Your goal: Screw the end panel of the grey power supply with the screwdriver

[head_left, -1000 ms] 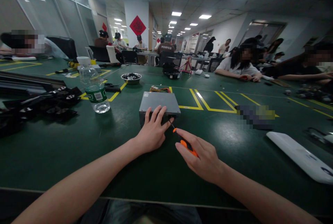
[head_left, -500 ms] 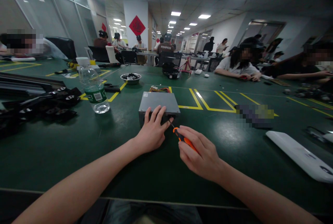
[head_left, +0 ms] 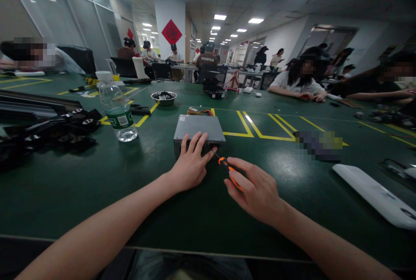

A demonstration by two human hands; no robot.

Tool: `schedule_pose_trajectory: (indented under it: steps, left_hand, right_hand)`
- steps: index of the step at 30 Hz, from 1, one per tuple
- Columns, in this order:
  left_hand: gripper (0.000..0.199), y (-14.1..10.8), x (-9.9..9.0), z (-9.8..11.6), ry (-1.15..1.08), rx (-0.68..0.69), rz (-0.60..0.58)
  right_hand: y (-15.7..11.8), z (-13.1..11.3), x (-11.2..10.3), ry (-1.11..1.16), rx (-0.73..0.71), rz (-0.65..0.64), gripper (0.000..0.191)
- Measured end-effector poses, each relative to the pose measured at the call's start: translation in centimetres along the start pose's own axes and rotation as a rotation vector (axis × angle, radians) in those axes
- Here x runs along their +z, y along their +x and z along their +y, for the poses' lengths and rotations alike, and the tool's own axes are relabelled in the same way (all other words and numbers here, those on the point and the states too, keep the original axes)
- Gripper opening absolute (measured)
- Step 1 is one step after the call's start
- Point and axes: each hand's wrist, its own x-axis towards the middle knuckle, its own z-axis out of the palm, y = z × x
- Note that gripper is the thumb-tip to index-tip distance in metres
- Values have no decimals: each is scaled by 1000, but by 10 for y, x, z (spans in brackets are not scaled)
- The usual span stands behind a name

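A grey metal computer power supply (head_left: pixel 203 126) sits on the green table in front of me, its bundled coloured wires (head_left: pixel 199 112) coming out at the back. My left hand (head_left: pixel 191 163) rests on it, spread fingers over the top front edge and the thumb at the front face. In my right hand (head_left: pixel 255 189) is an orange and black screwdriver (head_left: pixel 224 162), held by its handle between thumb and fingers. Its thin shaft slants up and left to the front face, near the left thumb. The tip's exact seat is hard to make out.
A water bottle (head_left: pixel 120 117) stands left of the power supply, beside black parts (head_left: pixel 65 128). Behind is a metal bowl (head_left: pixel 164 98) of small dark pieces. A white device (head_left: pixel 373 193) lies at the right. Other people sit across and beside the table.
My right hand has shifted slightly right and down, and its fingers have loosened and straightened along the screwdriver handle. The left hand and power supply stay put.
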Motion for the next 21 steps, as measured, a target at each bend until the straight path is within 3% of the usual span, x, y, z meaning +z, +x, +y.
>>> schedule_pose_trajectory:
  steps: [6,11,15,21]
  left_hand:
    - [60,0,1,0,1,4,4]
    - [58,0,1,-1,2,10,6]
    - [57,-1,1,-1,2,4,11]
    - [61,-1,4,-1,5,5,23]
  right_hand:
    - [-7,1,3,32,-101,-65,22]
    - [-3,11,-4,-11,40,4,12]
    - [2,12,-5,17,56,20,10]
    - [-5,1,0,27,-94,-30,23]
